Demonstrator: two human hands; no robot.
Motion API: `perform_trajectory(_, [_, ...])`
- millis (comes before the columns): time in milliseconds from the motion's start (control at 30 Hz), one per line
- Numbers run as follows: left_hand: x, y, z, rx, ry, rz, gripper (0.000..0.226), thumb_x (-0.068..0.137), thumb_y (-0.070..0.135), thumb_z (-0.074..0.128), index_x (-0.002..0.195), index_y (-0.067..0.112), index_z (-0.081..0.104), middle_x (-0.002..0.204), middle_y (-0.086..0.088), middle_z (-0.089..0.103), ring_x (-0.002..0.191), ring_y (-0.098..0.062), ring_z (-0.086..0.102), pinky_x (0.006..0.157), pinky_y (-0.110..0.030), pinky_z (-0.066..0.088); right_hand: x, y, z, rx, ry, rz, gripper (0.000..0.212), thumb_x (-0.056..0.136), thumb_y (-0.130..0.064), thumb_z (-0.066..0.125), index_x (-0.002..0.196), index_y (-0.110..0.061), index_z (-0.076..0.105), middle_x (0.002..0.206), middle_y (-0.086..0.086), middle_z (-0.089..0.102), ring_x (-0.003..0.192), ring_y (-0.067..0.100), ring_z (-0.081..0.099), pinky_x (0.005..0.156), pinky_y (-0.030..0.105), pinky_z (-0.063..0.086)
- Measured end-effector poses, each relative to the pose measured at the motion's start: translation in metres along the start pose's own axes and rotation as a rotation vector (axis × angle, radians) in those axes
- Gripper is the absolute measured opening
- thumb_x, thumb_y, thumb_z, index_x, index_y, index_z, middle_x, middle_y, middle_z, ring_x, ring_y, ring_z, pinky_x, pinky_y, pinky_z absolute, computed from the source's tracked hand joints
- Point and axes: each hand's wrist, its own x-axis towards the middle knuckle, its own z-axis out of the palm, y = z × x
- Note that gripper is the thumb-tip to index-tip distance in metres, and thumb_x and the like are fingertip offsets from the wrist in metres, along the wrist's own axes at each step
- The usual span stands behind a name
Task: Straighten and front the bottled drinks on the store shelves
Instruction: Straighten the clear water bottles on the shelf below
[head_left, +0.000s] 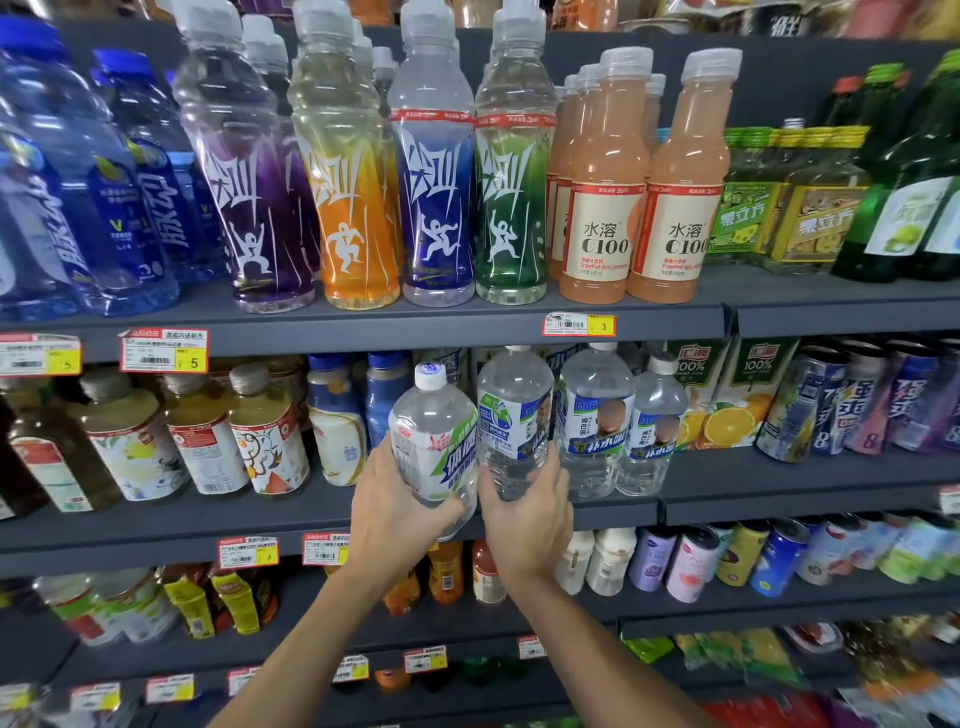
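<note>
My left hand (397, 512) grips the lower part of a clear bottle with a green and white label (434, 436), tilted left, its base past the front edge of the middle shelf (208, 525). My right hand (524, 512) holds a clear bottle with a blue and white label (514, 421) from below, right beside the first. Two more blue-labelled clear bottles (597, 421) stand upright just to the right. The bases of both held bottles are hidden by my fingers.
The upper shelf (363, 327) carries blue water bottles, purple, orange, blue and green sports drinks (436, 208) and peach C100 bottles (602, 208). Tea bottles (202, 441) stand left of my hands, juice cartons (717, 400) and cans to the right. Lower shelves hold cans and snacks.
</note>
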Motion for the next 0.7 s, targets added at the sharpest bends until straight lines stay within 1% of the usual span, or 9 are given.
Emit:
perform_trajectory(67, [-0.001,-0.005,-0.005,-0.025,-0.032,0.005,0.082,0.055,0.058,0.083,0.124,0.041,0.042,0.114,0.022,0.056,0.106,-0.004,0.056,0.086,-0.033,0.052,0.007,0.001,-0.001,-0.006,-0.018,0.009,0.095,0.08,-0.063,0.067,0.155,-0.019,0.03,0.103,-0.005,0.062,0.093,0.021,0.064,0.085,0.041,0.052])
perform_trajectory(133, [0.0,-0.006,-0.009,-0.051,-0.065,-0.014,0.074,0.056,0.047,0.081,0.119,0.043,0.044,0.11,0.022,0.059,0.104,-0.003,0.058,0.085,-0.037,0.056,0.016,0.001,-0.002,-0.039,-0.038,0.022,0.094,0.079,-0.065,0.066,0.154,-0.019,0.031,0.099,-0.004,0.066,0.093,0.022,0.067,0.081,0.04,0.052])
perform_trajectory(200, [0.003,-0.007,-0.014,-0.079,-0.096,-0.04,0.066,0.057,0.041,0.079,0.113,0.048,0.045,0.104,0.023,0.062,0.097,0.002,0.061,0.081,-0.034,0.057,0.023,0.001,-0.004,-0.077,-0.077,0.041,0.095,0.078,-0.068,0.063,0.154,-0.021,0.031,0.1,-0.003,0.07,0.097,0.023,0.068,0.081,0.04,0.05])
perform_trajectory(267, [0.008,-0.006,-0.021,-0.094,-0.138,-0.059,0.063,0.057,0.038,0.077,0.11,0.048,0.046,0.1,0.026,0.064,0.093,0.006,0.062,0.076,-0.028,0.056,0.028,0.0,-0.004,-0.113,-0.116,0.057,0.096,0.077,-0.071,0.06,0.154,-0.021,0.029,0.103,-0.001,0.072,0.101,0.025,0.068,0.083,0.04,0.05])
perform_trajectory(400, [0.015,-0.005,-0.034,-0.114,-0.243,-0.069,0.06,0.054,0.042,0.076,0.106,0.049,0.047,0.102,0.035,0.062,0.092,0.012,0.062,0.069,-0.016,0.048,0.03,-0.004,-0.006,-0.102,-0.134,0.098,0.089,0.075,-0.071,0.065,0.144,-0.023,0.037,0.099,0.001,0.073,0.1,0.029,0.068,0.084,0.041,0.05])
perform_trajectory(500, [0.017,-0.003,-0.037,-0.108,-0.266,-0.078,0.061,0.052,0.046,0.075,0.106,0.047,0.046,0.101,0.039,0.061,0.091,0.015,0.06,0.067,-0.014,0.046,0.029,-0.008,-0.007,-0.096,-0.115,0.108,0.083,0.071,-0.072,0.069,0.133,-0.024,0.041,0.1,0.001,0.073,0.098,0.029,0.069,0.08,0.039,0.047])
perform_trajectory(567, [0.018,-0.002,-0.038,-0.109,-0.269,-0.09,0.061,0.051,0.047,0.075,0.105,0.046,0.047,0.098,0.036,0.062,0.09,0.014,0.061,0.068,-0.014,0.047,0.029,-0.009,-0.006,-0.112,-0.113,0.108,0.082,0.07,-0.074,0.069,0.128,-0.024,0.04,0.099,0.001,0.073,0.096,0.029,0.069,0.077,0.038,0.045])
perform_trajectory(633, [0.02,-0.002,-0.038,-0.107,-0.274,-0.092,0.059,0.052,0.046,0.074,0.104,0.046,0.047,0.097,0.035,0.063,0.09,0.013,0.062,0.068,-0.014,0.047,0.029,-0.009,-0.005,-0.127,-0.113,0.097,0.085,0.071,-0.074,0.068,0.131,-0.023,0.038,0.099,0.002,0.073,0.097,0.029,0.069,0.08,0.038,0.047])
perform_trajectory(700, [0.021,-0.002,-0.04,-0.106,-0.285,-0.084,0.057,0.053,0.046,0.073,0.103,0.046,0.046,0.099,0.04,0.061,0.091,0.014,0.061,0.066,-0.012,0.046,0.031,-0.007,-0.005,-0.149,-0.124,0.073,0.094,0.071,-0.076,0.065,0.142,-0.021,0.035,0.104,0.003,0.073,0.101,0.029,0.069,0.084,0.04,0.05])
